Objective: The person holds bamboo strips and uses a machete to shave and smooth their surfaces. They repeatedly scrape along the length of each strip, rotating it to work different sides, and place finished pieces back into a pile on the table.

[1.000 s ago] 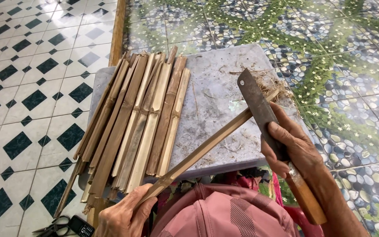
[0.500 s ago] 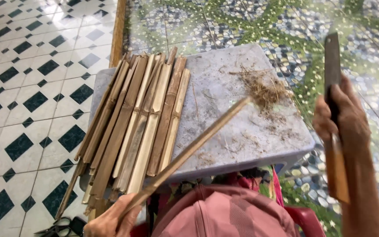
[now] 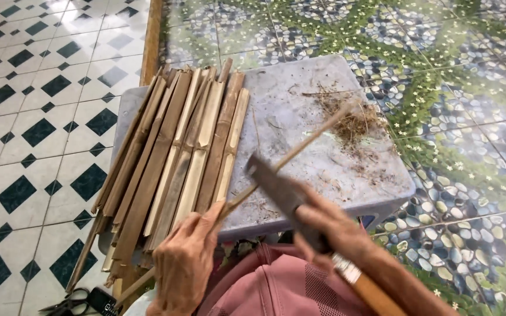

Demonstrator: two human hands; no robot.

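Cleaver [image 3: 279, 190] now down across stick [image 3: 300, 146], near stool's front edge [image 3: 335, 213].

The knife [image 3: 282, 196] has a dull grey metal blade, a smooth brown wood handle & a shiny metal ring. The thin stick [image 3: 291, 153] is pale, dry wood. The slats [image 3: 177, 158] look like split bamboo, rough & matt, tan to brown. The stool top [image 3: 300, 117] is grey plastic, scratched & dusty, w/ stringy dry shavings [image 3: 352, 120]. The floor tiles [image 3: 36, 117] are glossy
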